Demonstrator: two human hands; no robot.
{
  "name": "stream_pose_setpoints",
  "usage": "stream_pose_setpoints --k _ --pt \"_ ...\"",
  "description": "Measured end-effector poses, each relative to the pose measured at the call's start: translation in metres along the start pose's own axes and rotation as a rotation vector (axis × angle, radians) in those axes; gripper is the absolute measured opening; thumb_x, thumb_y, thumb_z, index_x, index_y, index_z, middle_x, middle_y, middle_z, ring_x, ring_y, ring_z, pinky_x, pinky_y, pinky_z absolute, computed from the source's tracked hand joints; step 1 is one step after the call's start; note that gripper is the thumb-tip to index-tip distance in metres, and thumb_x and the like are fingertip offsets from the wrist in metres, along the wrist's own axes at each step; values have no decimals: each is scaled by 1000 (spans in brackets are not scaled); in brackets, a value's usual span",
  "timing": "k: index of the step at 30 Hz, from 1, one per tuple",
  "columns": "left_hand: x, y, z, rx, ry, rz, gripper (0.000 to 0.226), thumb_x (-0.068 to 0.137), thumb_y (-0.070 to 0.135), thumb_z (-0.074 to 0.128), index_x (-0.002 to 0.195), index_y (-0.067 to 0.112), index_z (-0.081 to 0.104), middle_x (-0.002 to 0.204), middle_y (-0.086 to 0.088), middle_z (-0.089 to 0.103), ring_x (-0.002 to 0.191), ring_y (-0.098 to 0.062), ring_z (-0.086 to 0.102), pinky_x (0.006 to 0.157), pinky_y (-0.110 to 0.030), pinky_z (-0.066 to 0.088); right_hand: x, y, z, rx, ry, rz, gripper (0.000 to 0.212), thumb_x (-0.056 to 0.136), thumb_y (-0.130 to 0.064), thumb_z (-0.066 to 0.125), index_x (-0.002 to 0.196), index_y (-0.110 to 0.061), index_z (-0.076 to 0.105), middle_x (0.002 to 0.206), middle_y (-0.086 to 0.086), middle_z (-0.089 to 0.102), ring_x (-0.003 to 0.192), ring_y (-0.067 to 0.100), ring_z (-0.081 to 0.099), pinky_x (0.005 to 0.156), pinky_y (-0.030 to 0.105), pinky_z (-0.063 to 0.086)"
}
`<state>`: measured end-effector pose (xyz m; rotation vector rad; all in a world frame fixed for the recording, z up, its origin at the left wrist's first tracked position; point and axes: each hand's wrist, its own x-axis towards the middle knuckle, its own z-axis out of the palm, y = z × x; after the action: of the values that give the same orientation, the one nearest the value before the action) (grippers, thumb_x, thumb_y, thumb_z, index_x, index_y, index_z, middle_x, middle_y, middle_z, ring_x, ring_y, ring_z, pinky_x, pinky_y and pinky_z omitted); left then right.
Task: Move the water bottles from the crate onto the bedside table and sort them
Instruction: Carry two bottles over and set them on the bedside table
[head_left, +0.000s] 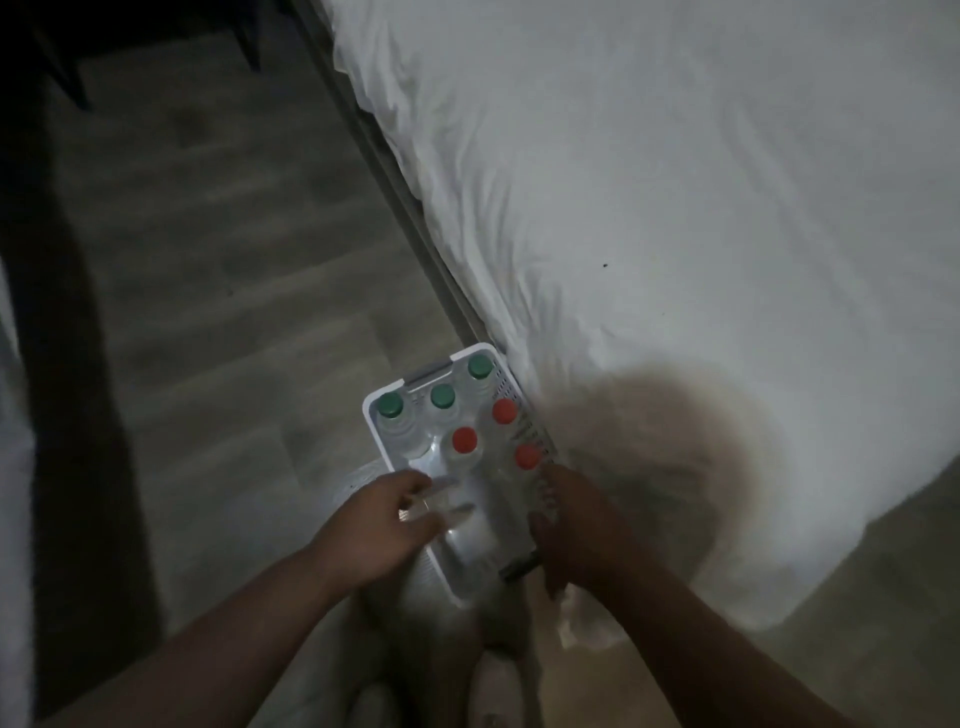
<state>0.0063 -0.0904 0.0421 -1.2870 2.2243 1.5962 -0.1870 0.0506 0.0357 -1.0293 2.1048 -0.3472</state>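
On the wooden floor (218, 291), our left hand (379, 525) reaches over the crate's near end, fingers apart and closed on nothing — blur hides any contact. The white crate (375, 402) stands against the bed (649, 208), holding three green-capped bottles (442, 396) and three red-capped bottles (464, 439), all upright. Our right hand (571, 525) rests on the crate's right rim, fingers curled against it. Advice: steady the crate, lift one bottle by its neck — colours kept apart. The bedside table is not in view.

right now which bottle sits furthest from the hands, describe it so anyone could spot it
Find the white bed, then the white crate on the floor against its edge. In the crate's far corner, beside the bed, stands the bottle: green-capped like two neighbours, but the only green one next to the bed.
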Motion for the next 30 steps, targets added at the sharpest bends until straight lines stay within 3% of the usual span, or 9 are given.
stream_pose_setpoints --k 3,7,10,14,19,22,26,28,30 --pt "30 0 12 -4 45 79 38 76 37 75 102 43 48 100 24 51 95 4 58 79 -15 46 24 13 12 -19 90 -16 42 75 -31 65 115 -22 57 112 0 63 100 17 62 82 25 49" --pt "64 -9 27 22 80 186 47 79 30 74 114 41 45 114 28 48 100 11 50 85 -13 43 44 20 25 -44 178 -95 38 78 -22 66 114 -16 56 110 -3 55 99 16 53 79 14 29" --pt "85 -18 38 67 68 166 54 81 26 72 130 28 49 123 17 51 112 -3 50 93 -22 41 58 25 38 96 225 -55 26 76 -20 69 99 -21 56 98 -10 54 88 8 53 67 10 32" --pt "103 -31 50 185 110 158 46 77 34 70 118 21 54 116 -3 59 105 -21 56 93 -37 46 70 27 46 200 262 -25 24 74 -13 72 89 -23 56 81 -17 52 69 -5 47 60 -4 32" --pt "105 -29 65 176 202 115 31 77 22 73 98 18 50 100 -2 56 91 -22 54 79 -36 45 74 27 54 295 333 67 18 77 -11 68 91 -15 58 80 -9 55 76 11 52 59 13 33" --pt "102 -29 70 146 179 66 30 78 21 72 94 19 47 93 0 58 86 -23 56 76 -36 46 71 26 56 318 376 120 12 80 -13 67 90 -14 59 72 -13 51 69 9 50 49 8 32" --pt "92 -28 67 138 180 40 30 80 23 71 96 18 47 90 1 60 83 -21 58 74 -35 46 61 27 54 310 350 137 15 78 -11 69 83 -12 55 70 -12 50 64 3 49 53 5 38" --pt "81 -23 63 121 209 34 29 80 25 71 97 20 48 88 5 60 80 -18 57 71 -33 46 53 26 53 304 326 130 18 76 -16 71 78 -16 53 72 -9 55 68 9 57 61 23 53" --pt "65 -14 56 93 231 29 27 80 27 71 95 24 48 87 7 60 80 -17 58 72 -35 48 40 19 47 320 315 131 19 75 -20 71 77 -20 51 75 -8 58 72 12 60 65 37 56"
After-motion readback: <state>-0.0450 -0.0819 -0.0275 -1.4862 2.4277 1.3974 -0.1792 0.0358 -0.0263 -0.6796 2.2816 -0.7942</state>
